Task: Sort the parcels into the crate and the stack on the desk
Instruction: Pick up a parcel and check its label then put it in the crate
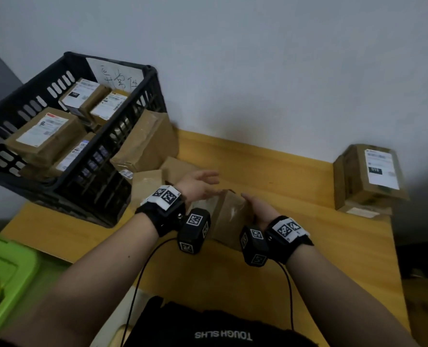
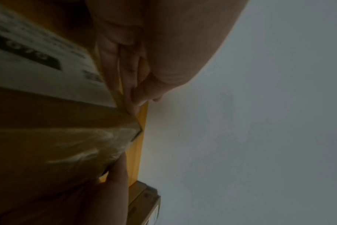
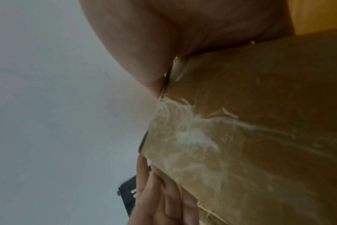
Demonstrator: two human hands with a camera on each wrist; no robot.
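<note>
1. Right, both hands are on one parcel (image 1: 229, 216), a taped brown box at the middle of the desk (image 1: 283, 171), near the front edge.
2. The left hand (image 1: 199, 185) lies flat against the box's left face, fingers straight and together, reaching past its far corner.
3. The left wrist view shows those fingers (image 2: 125, 71) laid along the side that carries a white label (image 2: 44, 64); the print is blurred and unreadable.
4. The right hand (image 1: 259, 207) presses the opposite side, thumb up by the top edge; its fingers are hidden behind the box.
5. In the right wrist view the palm sits against the cardboard, with clear tape (image 3: 192, 137) wrinkled across the face.
6. So the box is squeezed between two flat palms, neither hand curling round it; whether it is clear of the desk cannot be told.
7. Far left, the black crate (image 1: 137, 101) stands on the desk with several labelled parcels inside and a handwritten sheet (image 1: 117, 76) on its back wall.
8. More brown parcels, the pile (image 1: 147, 144), lean just beside the crate's right wall.
9. Far right, the stack (image 1: 368, 176) sits against the wall, well apart from the hands, label facing up.
</note>
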